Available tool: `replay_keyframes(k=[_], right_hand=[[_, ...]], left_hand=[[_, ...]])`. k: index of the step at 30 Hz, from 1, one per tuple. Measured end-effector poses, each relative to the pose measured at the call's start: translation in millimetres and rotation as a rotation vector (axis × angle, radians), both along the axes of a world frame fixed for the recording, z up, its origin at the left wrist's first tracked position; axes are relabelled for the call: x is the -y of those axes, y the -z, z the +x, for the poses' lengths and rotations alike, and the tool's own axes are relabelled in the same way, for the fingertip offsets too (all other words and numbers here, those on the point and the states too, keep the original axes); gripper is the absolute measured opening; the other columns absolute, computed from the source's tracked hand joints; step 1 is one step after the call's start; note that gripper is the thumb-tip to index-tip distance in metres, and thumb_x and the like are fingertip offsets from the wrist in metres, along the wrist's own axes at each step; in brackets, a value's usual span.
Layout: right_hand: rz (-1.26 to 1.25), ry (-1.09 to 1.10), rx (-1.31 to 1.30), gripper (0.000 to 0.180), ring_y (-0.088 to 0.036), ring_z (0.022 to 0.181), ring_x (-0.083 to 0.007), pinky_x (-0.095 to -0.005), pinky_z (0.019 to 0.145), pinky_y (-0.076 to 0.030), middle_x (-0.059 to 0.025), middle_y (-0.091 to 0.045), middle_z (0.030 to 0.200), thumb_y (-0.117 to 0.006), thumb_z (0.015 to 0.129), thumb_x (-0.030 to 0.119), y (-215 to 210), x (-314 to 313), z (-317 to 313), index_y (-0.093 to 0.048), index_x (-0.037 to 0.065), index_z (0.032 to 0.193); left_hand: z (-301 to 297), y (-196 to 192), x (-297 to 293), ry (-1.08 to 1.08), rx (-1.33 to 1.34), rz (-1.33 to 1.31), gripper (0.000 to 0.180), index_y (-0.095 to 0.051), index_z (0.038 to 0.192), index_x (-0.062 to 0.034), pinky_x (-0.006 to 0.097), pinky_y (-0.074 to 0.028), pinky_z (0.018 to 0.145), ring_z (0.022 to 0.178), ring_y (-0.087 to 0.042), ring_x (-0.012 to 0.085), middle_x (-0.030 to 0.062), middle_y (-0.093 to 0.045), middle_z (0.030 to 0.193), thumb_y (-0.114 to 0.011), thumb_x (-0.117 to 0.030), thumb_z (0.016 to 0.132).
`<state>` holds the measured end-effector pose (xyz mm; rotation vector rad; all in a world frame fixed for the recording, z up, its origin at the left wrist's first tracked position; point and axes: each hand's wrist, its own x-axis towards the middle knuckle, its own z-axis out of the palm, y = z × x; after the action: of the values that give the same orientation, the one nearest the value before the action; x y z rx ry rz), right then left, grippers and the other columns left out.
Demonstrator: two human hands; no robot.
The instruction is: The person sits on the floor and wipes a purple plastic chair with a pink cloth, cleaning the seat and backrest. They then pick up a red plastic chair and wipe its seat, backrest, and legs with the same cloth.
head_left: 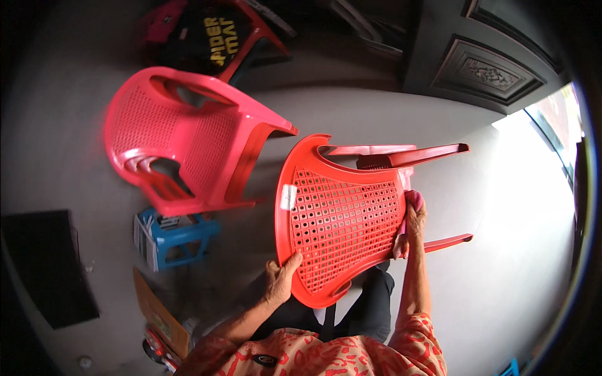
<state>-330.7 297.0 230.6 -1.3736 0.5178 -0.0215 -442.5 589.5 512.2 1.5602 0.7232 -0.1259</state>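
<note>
A red plastic chair (348,219) is tipped in front of me, its perforated panel facing up and two of its legs pointing right. A small white label (288,197) is stuck near its left rim. My left hand (282,276) grips the chair's lower left rim, with the thumb on top of the panel. At the panel's right end, my right hand (414,222) is closed around a pink cloth (414,200) and rests against the chair. Part of the cloth and some of the right fingers are hidden.
A pinkish-red armchair (207,144) stands to the left, with a blue plastic stool (182,238) below it. Behind is another red chair with a black item with yellow lettering (216,37) on it. A dark flat mat (50,266) lies far left; a carved dark door (483,69) stands back right.
</note>
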Motion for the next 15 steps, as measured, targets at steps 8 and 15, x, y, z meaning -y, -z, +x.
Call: replay_keyframes(k=[8, 15], right_hand=[[-0.296, -0.313, 0.147, 0.045, -0.049, 0.108, -0.0333, -0.0425, 0.093, -0.041, -0.0147, -0.053, 0.117, -0.063, 0.080, 0.015, -159, -93, 32, -0.058, 0.014, 0.124], [-0.556, -0.863, 0.782, 0.046, -0.054, 0.100, -0.0371, -0.0428, 0.088, -0.044, -0.0199, -0.054, 0.111, -0.061, 0.071, -0.002, -253, -188, 5, -0.062, 0.004, 0.117]], left_hand=[[-7, -2, 19, -0.192, -0.035, 0.058, 0.024, -0.067, 0.098, 0.0011, 0.028, -0.046, 0.072, 0.079, -0.057, 0.0070, 0.0003, -0.067, 0.088, -0.064, -0.021, 0.090], [-15, 11, 32, -0.383, -0.067, 0.056, 0.030, -0.067, 0.086, -0.0014, 0.027, -0.045, 0.061, 0.067, -0.052, 0.0061, -0.0035, -0.062, 0.075, -0.067, -0.031, 0.088]])
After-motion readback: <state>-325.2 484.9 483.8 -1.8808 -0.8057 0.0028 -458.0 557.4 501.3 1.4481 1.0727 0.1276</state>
